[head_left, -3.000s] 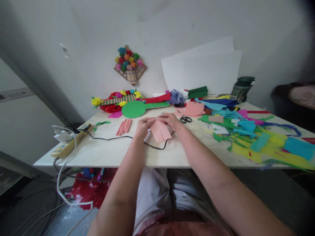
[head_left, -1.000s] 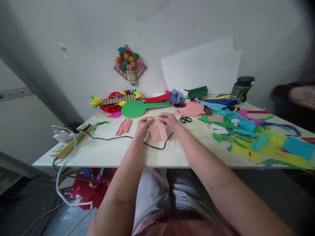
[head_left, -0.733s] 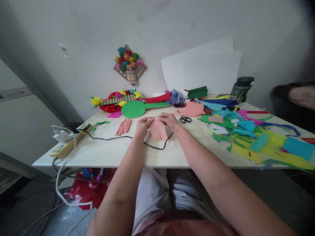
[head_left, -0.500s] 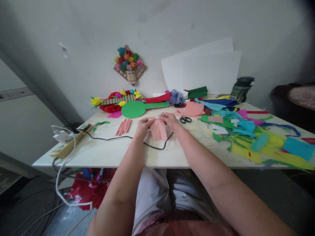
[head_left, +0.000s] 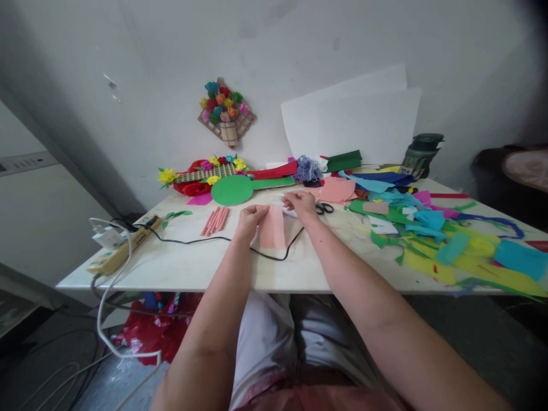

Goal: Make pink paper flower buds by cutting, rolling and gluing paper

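My left hand (head_left: 248,220) pinches the top left corner of a pink paper piece (head_left: 273,227), which hangs folded and upright just above the white table (head_left: 192,268). My right hand (head_left: 303,202) is off the paper, a little behind and to the right of it. It rests fingers-down on a small white object that is mostly hidden, close to the black scissors (head_left: 325,208). A black cable (head_left: 192,240) loops under the paper towards that hand.
Pink rolled sticks (head_left: 215,220) and a green paper disc (head_left: 232,191) lie left of my hands. A power strip (head_left: 120,248) sits at the left edge. Coloured paper scraps (head_left: 449,240) cover the right side. White sheets (head_left: 355,123) and a dark jar (head_left: 422,151) stand at the back.
My right hand let go of the pink paper and moved back and right towards the scissors. The paper, folded narrower than three seconds ago, now hangs from my left hand alone.
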The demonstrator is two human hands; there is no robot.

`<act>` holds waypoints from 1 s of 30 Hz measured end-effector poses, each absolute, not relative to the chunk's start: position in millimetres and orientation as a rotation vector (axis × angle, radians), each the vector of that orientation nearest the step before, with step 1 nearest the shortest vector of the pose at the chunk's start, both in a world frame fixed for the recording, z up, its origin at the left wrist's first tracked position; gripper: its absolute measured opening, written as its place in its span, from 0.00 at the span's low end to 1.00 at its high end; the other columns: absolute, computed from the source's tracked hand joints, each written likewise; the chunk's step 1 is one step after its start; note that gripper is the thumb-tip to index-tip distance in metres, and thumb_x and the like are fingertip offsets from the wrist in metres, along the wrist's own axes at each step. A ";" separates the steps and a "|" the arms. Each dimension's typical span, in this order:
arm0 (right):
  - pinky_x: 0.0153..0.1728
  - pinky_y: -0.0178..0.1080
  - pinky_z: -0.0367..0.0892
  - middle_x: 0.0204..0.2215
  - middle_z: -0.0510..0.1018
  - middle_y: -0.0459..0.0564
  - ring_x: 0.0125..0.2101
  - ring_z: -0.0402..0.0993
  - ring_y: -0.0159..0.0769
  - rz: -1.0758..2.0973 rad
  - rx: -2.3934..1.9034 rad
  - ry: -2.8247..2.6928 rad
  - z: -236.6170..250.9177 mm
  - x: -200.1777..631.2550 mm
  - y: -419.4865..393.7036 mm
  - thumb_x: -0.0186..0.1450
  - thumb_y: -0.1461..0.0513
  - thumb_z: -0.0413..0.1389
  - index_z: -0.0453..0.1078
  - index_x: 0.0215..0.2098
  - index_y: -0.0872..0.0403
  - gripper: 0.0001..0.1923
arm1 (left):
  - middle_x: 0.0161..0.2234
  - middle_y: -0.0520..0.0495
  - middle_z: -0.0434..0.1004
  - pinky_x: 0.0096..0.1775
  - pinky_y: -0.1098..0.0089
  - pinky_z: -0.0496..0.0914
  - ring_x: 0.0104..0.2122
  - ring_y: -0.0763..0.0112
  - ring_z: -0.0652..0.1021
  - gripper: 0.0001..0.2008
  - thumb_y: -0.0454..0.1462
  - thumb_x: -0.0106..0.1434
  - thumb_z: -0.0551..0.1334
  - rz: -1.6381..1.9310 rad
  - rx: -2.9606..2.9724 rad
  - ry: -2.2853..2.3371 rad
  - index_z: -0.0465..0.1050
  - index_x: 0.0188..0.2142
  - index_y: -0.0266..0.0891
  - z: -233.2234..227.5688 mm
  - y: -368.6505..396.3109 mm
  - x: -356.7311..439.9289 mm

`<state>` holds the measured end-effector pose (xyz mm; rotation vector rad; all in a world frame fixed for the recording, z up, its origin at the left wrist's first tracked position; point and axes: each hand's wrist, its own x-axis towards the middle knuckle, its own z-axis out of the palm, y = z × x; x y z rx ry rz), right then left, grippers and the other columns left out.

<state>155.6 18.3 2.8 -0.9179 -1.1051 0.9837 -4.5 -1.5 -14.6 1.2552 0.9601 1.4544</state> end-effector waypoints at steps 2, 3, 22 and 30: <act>0.21 0.34 0.63 0.23 0.75 0.48 0.19 0.66 0.28 0.940 -0.887 -1.093 4.2 158.1 19.7 0.49 0.55 0.60 0.69 0.25 0.55 0.13 | 0.16 0.54 0.65 0.21 0.75 0.52 0.17 0.80 0.62 0.15 0.43 0.41 0.70 1.472 1.245 0.961 0.70 0.19 0.34 -16.1 -0.2 -5.9; 0.21 0.34 0.63 0.22 0.75 0.47 0.18 0.65 0.27 0.912 -0.874 -1.101 5.0 159.3 20.0 0.49 0.55 0.60 0.69 0.26 0.55 0.12 | 0.15 0.54 0.65 0.21 0.75 0.52 0.17 0.80 0.62 0.15 0.43 0.41 0.70 1.481 1.236 0.960 0.70 0.19 0.35 -16.8 0.3 -6.6; 0.14 0.30 0.52 0.23 0.75 0.47 0.19 0.68 0.29 1.047 -0.737 -1.197 12.1 158.4 10.6 0.48 0.54 0.62 0.61 0.26 0.53 0.17 | 0.17 0.52 0.69 0.24 0.74 0.61 0.19 0.76 0.68 0.09 0.38 0.40 0.67 1.440 1.091 0.930 0.73 0.22 0.34 -15.5 -0.7 -4.5; 0.25 0.34 0.61 0.22 0.71 0.44 0.22 0.65 0.29 0.790 -0.798 -1.421 10.2 162.5 16.7 0.56 0.54 0.55 0.74 0.36 0.54 0.15 | 0.18 0.51 0.69 0.23 0.73 0.62 0.19 0.74 0.69 0.12 0.39 0.38 0.68 1.380 1.043 0.936 0.73 0.23 0.34 -12.7 -3.5 -3.2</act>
